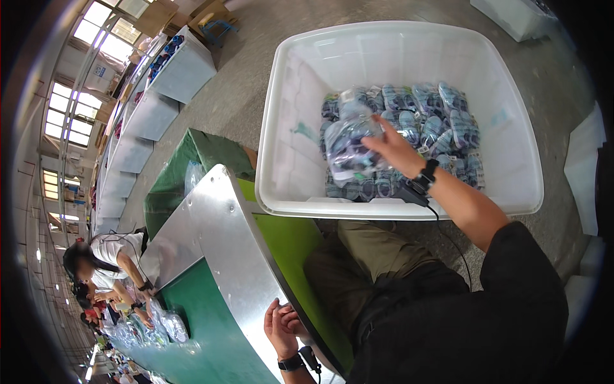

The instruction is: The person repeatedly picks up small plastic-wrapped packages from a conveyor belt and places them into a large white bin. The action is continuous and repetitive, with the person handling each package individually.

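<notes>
My right hand point(398, 151) reaches over the near rim into a large white plastic bin point(400, 208), its fingers stretched and thumb apart. Beside its fingertips is a motion-blurred clear bag of bluish-purple shoes point(352, 144), tilted above the others; whether the fingertips still touch it is hard to see. Beneath lie rows of similar bagged blue-grey shoes point(435, 131) on the bin's bottom. My left hand point(281, 328) is low down by the edge of a metal-sided table point(220, 230), fingers loosely curled and nothing visible in them. Each wrist wears a black strap with a small device.
A green belt surface point(211, 320) runs along the table, with clear-bagged items point(169, 325) near a co-worker in white point(118, 256). A green-covered box point(185, 153) stands left of the bin. More white bins point(182, 67) line the far left. A cable point(457, 246) hangs from my right wrist.
</notes>
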A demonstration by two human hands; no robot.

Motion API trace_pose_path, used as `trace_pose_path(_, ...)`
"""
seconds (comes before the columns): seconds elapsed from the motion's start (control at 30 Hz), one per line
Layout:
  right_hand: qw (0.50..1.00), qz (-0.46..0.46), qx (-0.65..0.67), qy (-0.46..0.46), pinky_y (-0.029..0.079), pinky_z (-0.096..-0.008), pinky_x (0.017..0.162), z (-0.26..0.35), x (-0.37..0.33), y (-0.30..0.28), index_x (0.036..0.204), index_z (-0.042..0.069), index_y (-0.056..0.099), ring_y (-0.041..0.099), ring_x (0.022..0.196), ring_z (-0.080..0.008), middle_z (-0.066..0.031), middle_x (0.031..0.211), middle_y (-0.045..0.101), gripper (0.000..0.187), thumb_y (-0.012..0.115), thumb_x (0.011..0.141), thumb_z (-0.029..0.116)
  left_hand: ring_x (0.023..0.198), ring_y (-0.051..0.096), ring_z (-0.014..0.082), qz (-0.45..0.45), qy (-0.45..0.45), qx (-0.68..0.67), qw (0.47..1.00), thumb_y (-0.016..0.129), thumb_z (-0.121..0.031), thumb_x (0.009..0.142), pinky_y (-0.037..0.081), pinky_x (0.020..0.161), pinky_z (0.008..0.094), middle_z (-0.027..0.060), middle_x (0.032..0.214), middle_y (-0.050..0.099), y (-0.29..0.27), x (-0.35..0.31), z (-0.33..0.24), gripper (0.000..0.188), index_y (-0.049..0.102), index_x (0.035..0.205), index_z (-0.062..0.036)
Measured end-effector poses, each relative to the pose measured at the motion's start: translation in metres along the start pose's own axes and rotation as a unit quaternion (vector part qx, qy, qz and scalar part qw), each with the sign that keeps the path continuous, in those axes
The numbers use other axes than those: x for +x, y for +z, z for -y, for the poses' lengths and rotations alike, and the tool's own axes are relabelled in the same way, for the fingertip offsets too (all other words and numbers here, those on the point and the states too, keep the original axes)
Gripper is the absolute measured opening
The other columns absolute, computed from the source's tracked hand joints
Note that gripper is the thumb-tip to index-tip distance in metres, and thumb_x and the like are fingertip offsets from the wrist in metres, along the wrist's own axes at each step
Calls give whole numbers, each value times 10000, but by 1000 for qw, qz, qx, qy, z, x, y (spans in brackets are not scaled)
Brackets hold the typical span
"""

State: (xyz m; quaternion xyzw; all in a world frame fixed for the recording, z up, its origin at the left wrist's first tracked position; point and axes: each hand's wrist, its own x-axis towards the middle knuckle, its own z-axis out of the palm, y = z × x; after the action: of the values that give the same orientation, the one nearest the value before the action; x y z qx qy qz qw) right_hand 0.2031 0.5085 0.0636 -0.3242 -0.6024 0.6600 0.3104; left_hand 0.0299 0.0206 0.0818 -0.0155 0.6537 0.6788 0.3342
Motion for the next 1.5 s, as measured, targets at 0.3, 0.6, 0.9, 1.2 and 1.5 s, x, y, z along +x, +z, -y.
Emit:
trace_pose_path(0.3,899,267,-346,36,494,-457,692,-56,-25,-26,1295,-23,620,688,817,-332,-168,875,712,625,667,929,482,825,717,186,3,51,-20,999,493,-171,1085,611,691,260,140,1021,700,-10,-7,13,369,503,1401,19)
trace_pose_path(0.6,880,245,-401,62,541,-397,796,-13,-87,-78,1338,-25,602,704,929,-301,-168,1004,724,655,687,928,478,811,714,183,32,71,-13,997,523,-159,1073,607,688,259,138,1008,697,-7,-5,11,375,504,1399,26)
trace_pose_path(0.9,862,259,-433,-37,490,-445,821,-20,-117,-51,1227,22,673,630,960,-367,-188,1026,661,585,688,917,518,847,725,227,30,64,-47,996,531,-133,1066,630,726,310,169,1029,698,-12,-5,14,334,518,1366,14)
trace_pose_path(1.2,847,304,-433,45,485,-445,935,-32,-121,-82,1249,19,670,623,1093,-362,-194,1147,666,599,668,921,520,907,722,218,36,72,-68,994,552,-96,1044,611,811,311,164,1078,690,-18,-9,18,341,528,1359,32)
trace_pose_path(1.5,784,197,-569,150,495,-468,976,-17,-203,-214,1367,-8,598,620,1165,-373,-212,1265,653,913,589,862,753,1116,649,272,242,-92,8,966,536,-279,1063,518,972,437,136,1237,673,50,15,-40,492,471,1479,-24)
